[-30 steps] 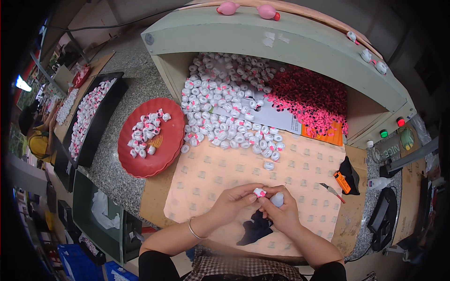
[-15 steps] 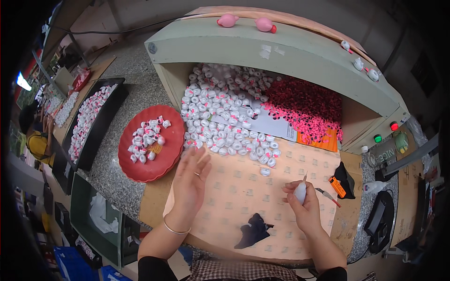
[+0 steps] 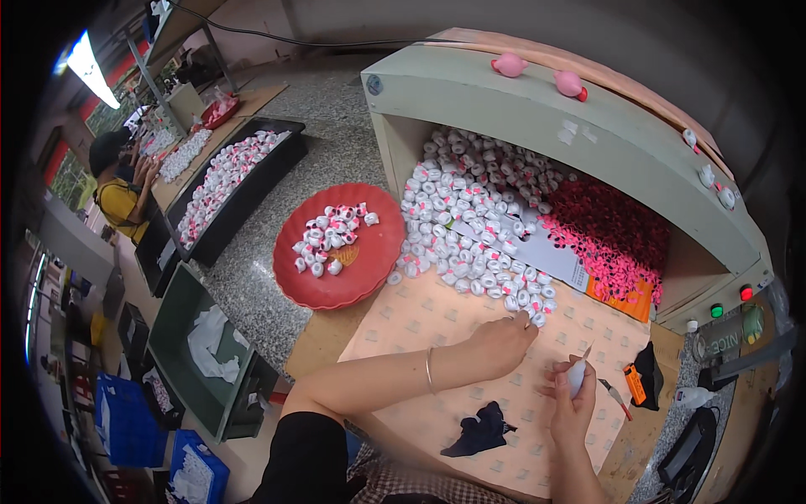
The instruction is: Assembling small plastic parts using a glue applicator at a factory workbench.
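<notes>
Seen from above, a person's left hand (image 3: 504, 340) reaches forward across a patterned beige mat (image 3: 420, 319) on the tabletop, its fingertips touching a small white-and-pink capped piece (image 3: 531, 319) at the near edge of a large heap of the same pieces (image 3: 470, 218); the fingers look pinched on it, though whether it is truly grasped cannot be told. The right hand (image 3: 573, 403) sits nearer the body, its grip closed around a small white bottle-shaped object with a thin pointed tip (image 3: 578, 374). Between the two hands and the near mat edge lies open mat, broken only by a dark blue cloth (image 3: 480, 430). The heap spills out from under a pale green hood-like box (image 3: 537, 109), whose right half holds a mound of tiny dark red and pink bits (image 3: 613, 235). Left of the mat, just beside the heap, a round red tray (image 3: 336, 281) holds a small cluster of the capped pieces. Farther left, a long black tray (image 3: 243, 210) is filled with more. An orange-handled cutter (image 3: 635, 384) lies at the mat's right edge, near the right hand.
</notes>
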